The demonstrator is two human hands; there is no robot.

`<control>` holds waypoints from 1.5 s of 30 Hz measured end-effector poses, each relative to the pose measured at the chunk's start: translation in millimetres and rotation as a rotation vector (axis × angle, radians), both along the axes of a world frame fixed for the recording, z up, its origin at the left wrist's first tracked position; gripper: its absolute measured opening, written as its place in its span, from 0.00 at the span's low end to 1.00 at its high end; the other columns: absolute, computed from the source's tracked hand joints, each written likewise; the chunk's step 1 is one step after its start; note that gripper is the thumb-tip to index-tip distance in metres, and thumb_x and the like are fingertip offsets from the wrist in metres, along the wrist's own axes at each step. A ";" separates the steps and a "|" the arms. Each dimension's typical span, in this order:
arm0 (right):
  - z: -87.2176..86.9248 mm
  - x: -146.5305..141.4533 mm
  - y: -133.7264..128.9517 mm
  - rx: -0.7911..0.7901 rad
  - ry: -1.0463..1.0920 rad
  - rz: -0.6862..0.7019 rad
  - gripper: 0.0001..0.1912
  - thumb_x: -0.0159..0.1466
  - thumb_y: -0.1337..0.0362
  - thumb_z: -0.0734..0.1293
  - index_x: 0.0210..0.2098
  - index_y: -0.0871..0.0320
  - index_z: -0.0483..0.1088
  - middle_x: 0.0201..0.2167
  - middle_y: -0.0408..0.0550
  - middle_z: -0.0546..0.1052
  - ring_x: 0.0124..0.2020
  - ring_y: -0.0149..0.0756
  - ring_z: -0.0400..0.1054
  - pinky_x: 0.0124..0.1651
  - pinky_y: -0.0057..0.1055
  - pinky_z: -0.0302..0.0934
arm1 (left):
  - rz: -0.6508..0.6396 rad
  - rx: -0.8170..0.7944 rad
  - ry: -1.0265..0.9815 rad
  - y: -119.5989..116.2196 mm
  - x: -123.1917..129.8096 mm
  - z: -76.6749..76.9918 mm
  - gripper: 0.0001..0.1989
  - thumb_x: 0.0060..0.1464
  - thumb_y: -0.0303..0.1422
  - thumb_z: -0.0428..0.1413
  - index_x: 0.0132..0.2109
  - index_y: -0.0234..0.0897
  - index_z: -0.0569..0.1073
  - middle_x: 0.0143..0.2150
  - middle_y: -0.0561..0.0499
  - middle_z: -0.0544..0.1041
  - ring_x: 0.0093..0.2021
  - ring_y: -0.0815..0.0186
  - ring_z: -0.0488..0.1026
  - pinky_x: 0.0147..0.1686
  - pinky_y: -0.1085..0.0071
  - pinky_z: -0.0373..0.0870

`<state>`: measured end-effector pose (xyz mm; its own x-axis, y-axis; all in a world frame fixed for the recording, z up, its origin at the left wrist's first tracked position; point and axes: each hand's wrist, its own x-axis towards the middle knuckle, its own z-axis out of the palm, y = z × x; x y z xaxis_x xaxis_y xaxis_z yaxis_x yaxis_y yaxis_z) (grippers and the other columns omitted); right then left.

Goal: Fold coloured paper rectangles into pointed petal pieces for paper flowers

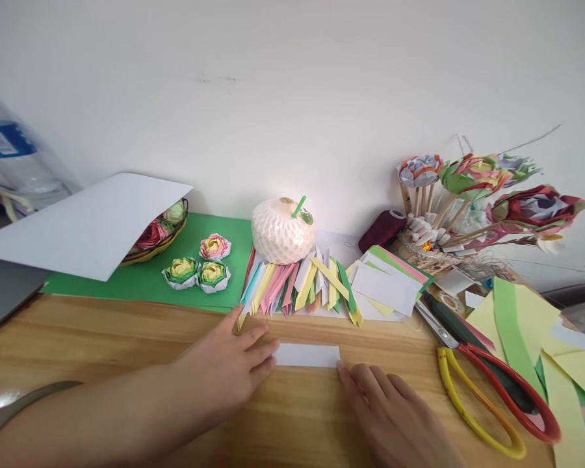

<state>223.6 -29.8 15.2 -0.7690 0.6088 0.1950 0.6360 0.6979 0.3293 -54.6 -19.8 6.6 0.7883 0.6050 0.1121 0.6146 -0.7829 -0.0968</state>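
A narrow white paper strip [306, 355] lies flat on the wooden table, between my two hands. My left hand [229, 361] has its fingers stretched and spread; the fingertips rest on or beside the strip's left end. At the right end, my right hand [387, 403] has a digit against the strip's corner, its other fingers curled together. Just beyond the strip sits a spread of folded paper pieces [302, 289] in yellow, pink, green and white. A stack of small white paper rectangles [385, 289] adjoins them on the right.
Large scissors [504, 383] with red and yellow handles lie at the right, near coloured paper sheets [517, 325]. Paper flowers [475, 175] stand behind. Three small paper lotuses [213, 276] rest on green paper [127, 286]. A white textured ball-shaped object [283, 231] stands against the wall.
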 end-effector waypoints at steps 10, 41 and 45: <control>23.3 -20.2 5.5 0.013 0.123 -0.023 0.29 0.52 0.80 0.53 0.53 0.66 0.60 0.29 0.48 0.72 0.26 0.36 0.67 0.27 0.31 0.60 | -0.072 -0.002 0.023 4.0 -3.6 15.4 0.14 0.53 0.32 0.58 0.48 0.39 0.73 0.53 0.49 0.74 0.56 0.55 0.64 0.57 0.53 0.50; 13.3 -2.8 16.2 -0.352 0.369 -0.196 0.17 0.63 0.69 0.61 0.52 0.57 0.65 0.43 0.51 0.72 0.42 0.37 0.70 0.40 0.33 0.67 | -0.049 -0.161 0.076 7.5 -7.1 24.0 0.19 0.51 0.31 0.60 0.51 0.45 0.71 0.56 0.50 0.71 0.56 0.58 0.66 0.57 0.56 0.50; 5.1 -16.4 26.1 -0.481 0.503 -0.193 0.12 0.58 0.73 0.65 0.42 0.57 0.69 0.41 0.50 0.72 0.43 0.39 0.68 0.44 0.37 0.65 | -0.063 -0.145 0.127 5.4 -8.1 38.6 0.23 0.50 0.29 0.59 0.54 0.43 0.68 0.58 0.47 0.69 0.54 0.59 0.69 0.55 0.60 0.54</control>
<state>207.2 -3.7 20.3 -0.5265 0.8323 0.1732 0.7563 0.5516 -0.3517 -62.7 -14.4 45.1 0.8274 0.5566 -0.0750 0.5540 -0.8308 -0.0537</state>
